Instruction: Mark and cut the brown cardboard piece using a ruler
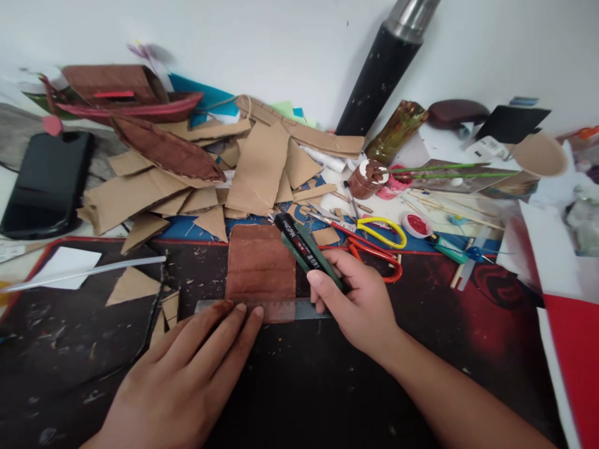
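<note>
A brown-painted piece of cardboard (261, 259) lies flat on the dark mat. Across its near end lies a clear ruler (309, 310), through which the brown surface shows. My left hand (187, 362) rests on the ruler with fingers stretched out, pressing it from above; its thumb is hidden. Some brown paint marks a fingertip. In my right hand (355, 299) is a green and black utility knife (304, 246), its blade end tilted up and to the left, over the far right corner of the brown piece and apart from the ruler.
Behind are heaped cardboard scraps (259, 165), a brown boat-shaped piece (166, 149) and a model boat (126, 96). Yellow-handled scissors (381, 227) and red-handled scissors (379, 259) lie right of the knife. Paint jars (365, 181) stand beyond. A black phone (47, 184) lies left.
</note>
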The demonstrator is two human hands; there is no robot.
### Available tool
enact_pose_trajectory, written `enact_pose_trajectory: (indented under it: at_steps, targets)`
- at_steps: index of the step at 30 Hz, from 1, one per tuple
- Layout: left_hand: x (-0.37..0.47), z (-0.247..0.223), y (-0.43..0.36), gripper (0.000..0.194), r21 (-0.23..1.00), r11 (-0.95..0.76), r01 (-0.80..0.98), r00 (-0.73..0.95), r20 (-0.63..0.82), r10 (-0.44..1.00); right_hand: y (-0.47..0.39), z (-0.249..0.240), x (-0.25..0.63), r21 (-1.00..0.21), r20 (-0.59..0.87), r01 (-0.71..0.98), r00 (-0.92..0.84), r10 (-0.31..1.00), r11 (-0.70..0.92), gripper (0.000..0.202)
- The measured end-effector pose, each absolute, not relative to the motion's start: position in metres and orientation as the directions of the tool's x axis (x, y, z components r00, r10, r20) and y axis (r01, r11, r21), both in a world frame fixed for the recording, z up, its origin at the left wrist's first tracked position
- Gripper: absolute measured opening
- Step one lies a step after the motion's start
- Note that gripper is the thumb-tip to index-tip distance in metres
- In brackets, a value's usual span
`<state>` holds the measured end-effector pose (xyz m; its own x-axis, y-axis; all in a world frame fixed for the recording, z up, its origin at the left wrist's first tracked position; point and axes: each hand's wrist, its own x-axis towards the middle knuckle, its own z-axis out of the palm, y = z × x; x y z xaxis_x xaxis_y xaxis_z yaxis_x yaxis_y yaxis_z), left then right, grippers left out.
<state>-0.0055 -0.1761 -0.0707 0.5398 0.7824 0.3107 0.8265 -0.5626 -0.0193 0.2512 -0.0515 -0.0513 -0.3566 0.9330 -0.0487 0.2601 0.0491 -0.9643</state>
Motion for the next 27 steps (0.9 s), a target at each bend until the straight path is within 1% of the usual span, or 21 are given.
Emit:
enact_pose_trajectory:
  at_steps: [2, 4, 6, 8, 11, 13, 14, 16, 19, 22, 25, 27]
  targets:
    - [-0.005, -0.072, -0.176, 0.053, -0.038, -0.559, 0.828, 0.544, 0.289, 0.787, -0.051, -0.052, 0.25, -0.976, -0.062, 0.218, -0.356, 0.932, 0.018, 0.023]
    - [-0.003, -0.075, -0.177, 0.055, -0.052, -0.516, 0.855, 0.51, 0.259, 0.82, -0.05, -0.052, 0.248, -0.981, -0.06, 0.191, -0.357, 0.932, 0.01, 0.024]
    - [-0.002, -0.078, -0.177, 0.054, -0.094, -0.54, 0.836, 0.546, 0.244, 0.802, -0.049, -0.052, 0.248, -0.98, -0.083, 0.198, -0.358, 0.93, -0.011, 0.026]
    - [0.0, -0.082, -0.178, 0.054, -0.119, -0.549, 0.827, 0.561, 0.239, 0.793, -0.048, -0.051, 0.25, -0.977, -0.142, 0.199, -0.371, 0.918, -0.071, 0.031]
    - [0.004, -0.087, -0.177, 0.053, -0.098, -0.509, 0.855, 0.514, 0.286, 0.809, -0.05, -0.046, 0.255, -0.964, -0.246, 0.202, -0.42, 0.873, -0.175, 0.039]
    - [0.006, -0.088, -0.175, 0.051, -0.079, -0.488, 0.869, 0.485, 0.321, 0.813, -0.054, -0.04, 0.259, -0.948, -0.299, 0.246, -0.474, 0.828, -0.201, 0.041]
    - [0.006, -0.088, -0.174, 0.05, -0.084, -0.501, 0.862, 0.499, 0.321, 0.805, -0.056, -0.036, 0.261, -0.938, -0.321, 0.283, -0.504, 0.802, -0.198, 0.041]
    - [0.006, -0.086, -0.172, 0.05, -0.107, -0.542, 0.833, 0.546, 0.308, 0.779, -0.059, -0.026, 0.265, -0.918, -0.337, 0.372, -0.553, 0.762, -0.135, 0.039]
    - [0.005, -0.083, -0.169, 0.051, -0.123, -0.561, 0.819, 0.568, 0.32, 0.758, -0.063, -0.011, 0.27, -0.862, -0.279, 0.498, -0.62, 0.734, 0.092, 0.028]
    - [0.005, -0.082, -0.168, 0.053, -0.126, -0.566, 0.815, 0.572, 0.339, 0.747, -0.063, 0.002, 0.273, -0.759, -0.249, 0.583, -0.673, 0.696, 0.291, 0.024]
    - [0.005, -0.083, -0.168, 0.052, -0.128, -0.575, 0.808, 0.578, 0.362, 0.731, -0.062, 0.008, 0.274, -0.677, -0.245, 0.617, -0.703, 0.668, 0.401, 0.027]
    - [0.006, -0.084, -0.168, 0.053, -0.11, -0.577, 0.809, 0.573, 0.364, 0.734, -0.059, 0.009, 0.274, -0.644, -0.24, 0.625, -0.713, 0.659, 0.441, 0.029]
